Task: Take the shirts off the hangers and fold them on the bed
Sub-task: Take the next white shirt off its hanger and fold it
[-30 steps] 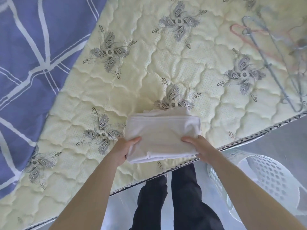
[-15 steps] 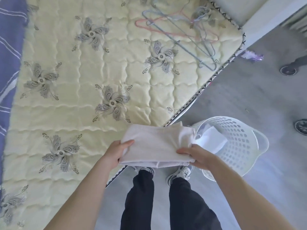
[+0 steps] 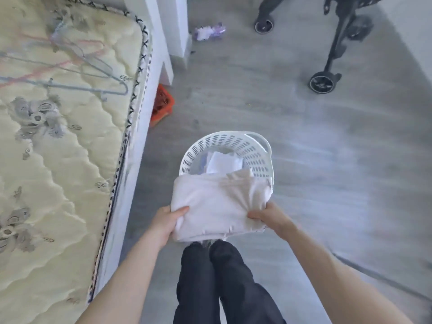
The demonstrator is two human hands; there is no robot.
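A folded pale shirt [image 3: 217, 204] hangs in the air over the near rim of a white perforated laundry basket [image 3: 254, 148] on the floor. My left hand [image 3: 167, 222] grips the shirt's left edge, thumb on top. At the right edge my right hand [image 3: 268, 217] pinches the bunched cloth. Inside the basket lies another folded white garment [image 3: 223, 162]. Several empty hangers [image 3: 70, 64] lie on the cream quilted mattress [image 3: 58, 183] at the left.
The bed's white side runs down the left. An orange crate [image 3: 163, 105] sits on the grey floor by the bed. A black wheeled frame [image 3: 327, 78] stands at the far right. A purple-white scrap [image 3: 209, 32] lies near a white post. My dark trouser legs are below the shirt.
Both hands have carried the folded shirt off the mattress and to the right, so it now hangs over the basket. The view has swung from the bed to the floor.
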